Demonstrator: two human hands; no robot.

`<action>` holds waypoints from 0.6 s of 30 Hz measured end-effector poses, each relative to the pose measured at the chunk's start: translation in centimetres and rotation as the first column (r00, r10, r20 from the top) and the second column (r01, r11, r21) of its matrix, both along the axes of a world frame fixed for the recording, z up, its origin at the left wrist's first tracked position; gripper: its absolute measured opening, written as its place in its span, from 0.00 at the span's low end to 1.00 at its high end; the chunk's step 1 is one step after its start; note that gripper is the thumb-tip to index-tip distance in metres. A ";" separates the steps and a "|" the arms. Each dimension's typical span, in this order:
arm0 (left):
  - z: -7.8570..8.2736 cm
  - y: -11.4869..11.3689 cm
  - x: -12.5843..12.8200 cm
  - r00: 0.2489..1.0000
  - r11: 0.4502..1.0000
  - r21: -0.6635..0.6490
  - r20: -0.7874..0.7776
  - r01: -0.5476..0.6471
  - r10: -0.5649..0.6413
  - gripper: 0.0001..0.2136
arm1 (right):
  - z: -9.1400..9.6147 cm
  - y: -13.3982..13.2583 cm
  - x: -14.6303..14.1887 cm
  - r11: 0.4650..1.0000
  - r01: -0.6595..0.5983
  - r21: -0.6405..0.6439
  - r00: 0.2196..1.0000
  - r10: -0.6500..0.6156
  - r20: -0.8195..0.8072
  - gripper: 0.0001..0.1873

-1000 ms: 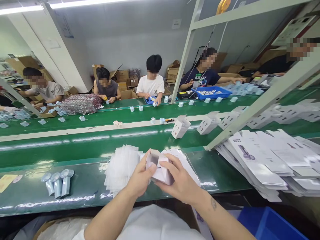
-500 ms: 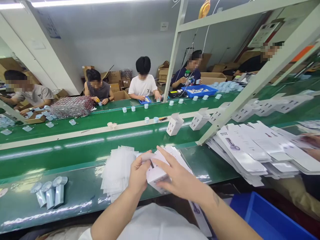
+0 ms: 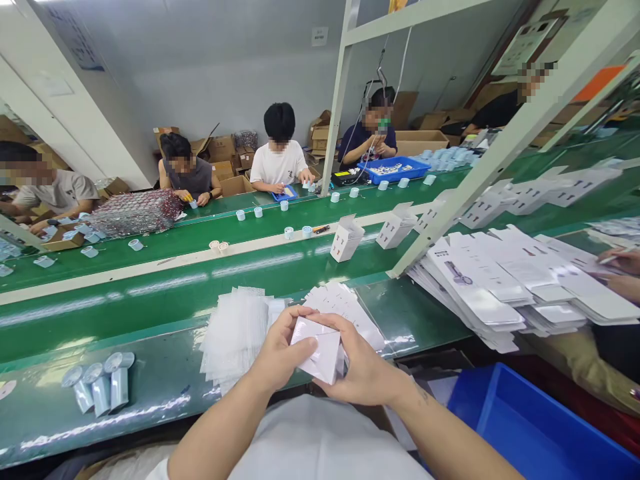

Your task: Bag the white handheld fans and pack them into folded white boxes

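A small white cardboard box [image 3: 320, 353] is held between both hands above the near bench edge, one closed end facing me. My left hand [image 3: 286, 343] grips its left side, the thumb lying across that end. Wrapped round the right side and the far edge is my right hand [image 3: 356, 357]. Just beyond the hands lie flat printed carton sheets [image 3: 345, 303]. To their left is a pile of translucent white bags [image 3: 233, 333]. Several pale blue, funnel-shaped parts [image 3: 119, 383] rest on the bench farther left.
A green conveyor [image 3: 150, 280] runs across, with standing white boxes [image 3: 347, 238] and small blue cups [image 3: 289, 233]. Stacked flat cartons [image 3: 480, 280] lie right of a slanted metal post [image 3: 450, 213]. A blue bin [image 3: 530, 427] sits low right. Co-workers sit opposite; another person's hand shows far right.
The box has turned so that its closed end faces me. My right hand has gone from spread fingers over it to gripping its side. The view has shifted slightly.
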State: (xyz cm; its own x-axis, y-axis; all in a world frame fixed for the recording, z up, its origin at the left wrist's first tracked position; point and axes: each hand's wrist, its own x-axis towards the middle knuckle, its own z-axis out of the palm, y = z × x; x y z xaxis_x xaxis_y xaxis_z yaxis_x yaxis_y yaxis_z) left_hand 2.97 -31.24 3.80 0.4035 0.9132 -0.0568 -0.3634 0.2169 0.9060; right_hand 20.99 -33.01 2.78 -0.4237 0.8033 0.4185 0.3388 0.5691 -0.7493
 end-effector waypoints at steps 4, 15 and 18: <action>-1.0 -1.4 0.9 0.990 0.990 -0.027 -0.030 -0.135 0.135 0.19 | -0.4 0.8 0.5 0.993 -0.115 -0.025 0.993 0.115 -0.006 0.50; 0.3 -3.5 0.9 0.983 0.964 -0.196 -0.014 -0.182 0.183 0.23 | 0.6 2.7 1.3 0.931 -0.345 -0.120 0.935 0.352 0.047 0.51; 0.5 -3.7 1.5 0.960 0.930 -0.241 -0.039 -0.278 0.277 0.23 | 0.9 2.8 1.2 0.914 -0.383 -0.131 0.913 0.396 0.093 0.51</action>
State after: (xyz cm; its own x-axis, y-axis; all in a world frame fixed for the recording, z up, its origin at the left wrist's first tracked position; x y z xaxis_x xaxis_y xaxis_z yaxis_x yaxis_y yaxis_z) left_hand 4.47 -34.93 4.31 0.1353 0.9473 -0.2905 -0.4368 0.3202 0.8406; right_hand 22.19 -30.19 3.66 -0.7522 0.6018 0.2686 0.1939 0.5916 -0.7826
